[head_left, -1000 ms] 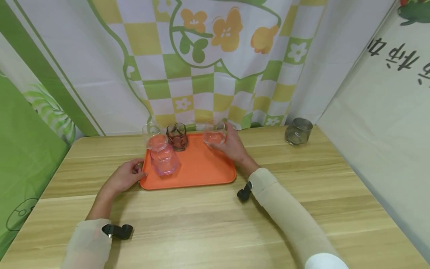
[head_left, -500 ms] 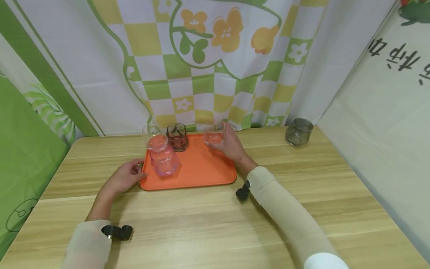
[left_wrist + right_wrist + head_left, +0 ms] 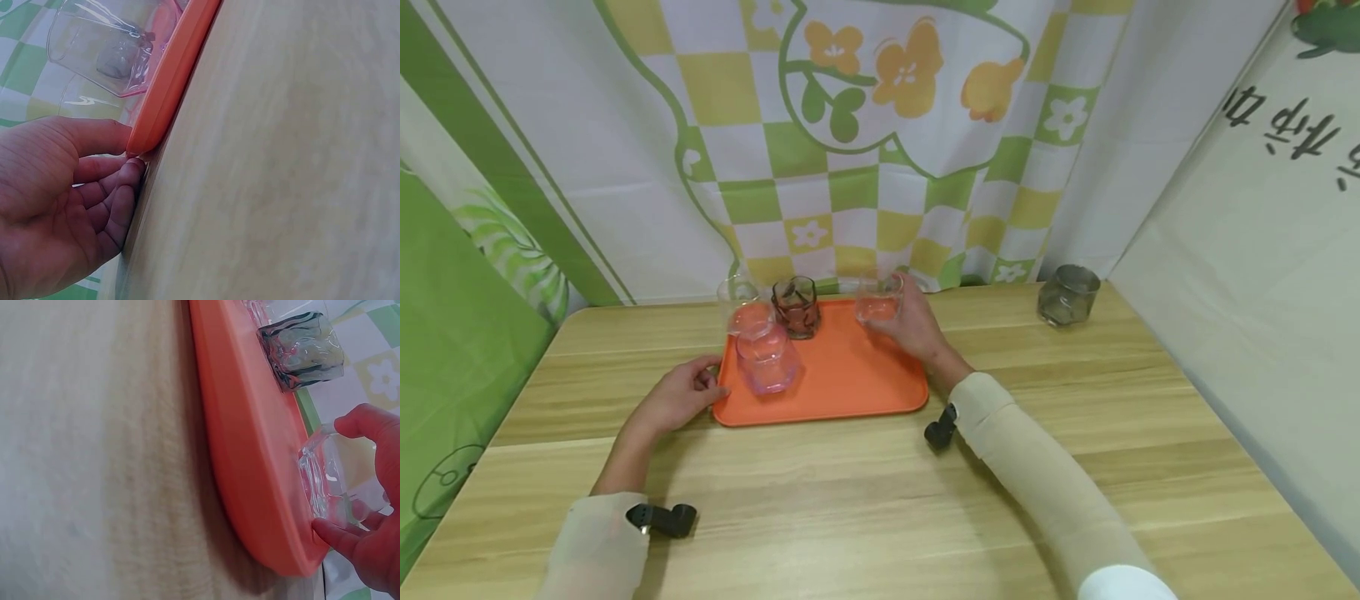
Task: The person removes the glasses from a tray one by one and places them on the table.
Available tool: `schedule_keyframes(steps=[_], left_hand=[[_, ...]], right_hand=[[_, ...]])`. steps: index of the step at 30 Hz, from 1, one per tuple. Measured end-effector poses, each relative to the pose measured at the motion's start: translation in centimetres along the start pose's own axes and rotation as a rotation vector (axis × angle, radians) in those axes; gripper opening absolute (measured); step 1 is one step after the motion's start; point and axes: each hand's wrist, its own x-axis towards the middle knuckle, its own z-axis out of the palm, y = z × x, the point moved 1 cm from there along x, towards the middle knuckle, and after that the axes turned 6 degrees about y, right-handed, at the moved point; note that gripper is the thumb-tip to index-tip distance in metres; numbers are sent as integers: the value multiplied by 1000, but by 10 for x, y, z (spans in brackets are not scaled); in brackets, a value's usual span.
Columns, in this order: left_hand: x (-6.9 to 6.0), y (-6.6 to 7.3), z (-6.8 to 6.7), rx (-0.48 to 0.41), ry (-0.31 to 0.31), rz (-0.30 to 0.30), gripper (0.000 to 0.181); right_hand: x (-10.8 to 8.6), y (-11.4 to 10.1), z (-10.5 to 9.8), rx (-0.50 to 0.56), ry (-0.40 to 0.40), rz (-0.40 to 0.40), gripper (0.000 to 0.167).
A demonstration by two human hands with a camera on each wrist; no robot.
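An orange tray (image 3: 842,375) lies on the wooden table. My left hand (image 3: 681,392) holds its left edge, thumb at the rim (image 3: 147,125) and fingertips tucked against the underside. At the tray's back right corner, my right hand (image 3: 916,321) grips a clear glass (image 3: 878,300) by its side; in the right wrist view, the glass (image 3: 322,475) stands at the tray surface between thumb and fingers. A pink glass (image 3: 767,362), another clear glass (image 3: 745,308) and a dark tinted glass (image 3: 796,308) stand upright towards the tray's left and back.
A grey tinted glass (image 3: 1069,294) stands alone on the table (image 3: 820,508) at the back right, off the tray. A checked curtain (image 3: 850,183) hangs right behind the table's back edge. A pale cloth wall (image 3: 1262,275) borders the right side.
My right wrist has shifted very slightly to the left, its hand still round the clear glass. The left hand, the tray and the other glasses look unmoved.
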Motion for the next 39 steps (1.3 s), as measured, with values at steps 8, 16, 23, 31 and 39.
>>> schedule_keyframes(steps=[8, 16, 23, 31, 39], left_hand=[[0, 0, 2, -20, -2, -5, 56], [0, 0, 5, -38, -6, -7, 55], [-1, 0, 5, -35, -3, -14, 56], [0, 1, 2, -22, -5, -15, 56], [1, -1, -1, 15, 10, -9, 57]], right_hand=[[-2, 3, 3, 66, 25, 41, 88], [-5, -4, -1, 439, 15, 125, 76], [-7, -12, -24, 141, 58, 126, 84], [-14, -6, -60, 33, 94, 158, 86], [-28, 5, -93, 17, 108, 193, 87]])
